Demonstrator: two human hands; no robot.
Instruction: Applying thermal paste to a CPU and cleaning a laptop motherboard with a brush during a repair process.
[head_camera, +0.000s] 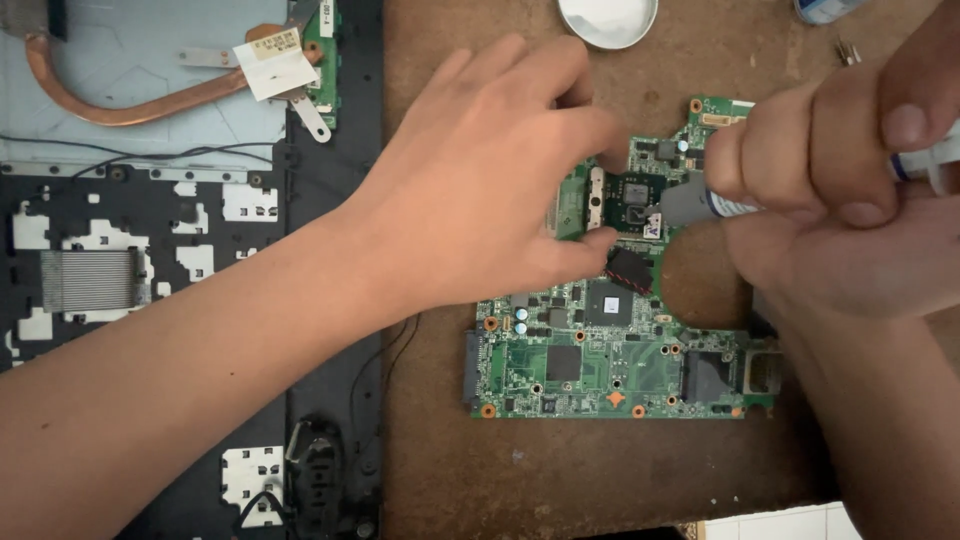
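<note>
Green circuit board (600, 350), round cutout at its edge; left hand (480, 170) grip pinches it, right hand (840, 190) pinches a syringe (700, 200)

My left hand (480, 170) is bare: no glove, no ring, no watch or band at the wrist. The forearm behind it is bare as well, with no sleeve showing anywhere along it down to the frame's lower left corner. My right hand (840, 190) is bare too, without glove or ring, and its nails are cut short and left plain. What shows of the right forearm carries no sleeve either. I see no tape, plaster, marking or jewellery on either of my arms.
</note>
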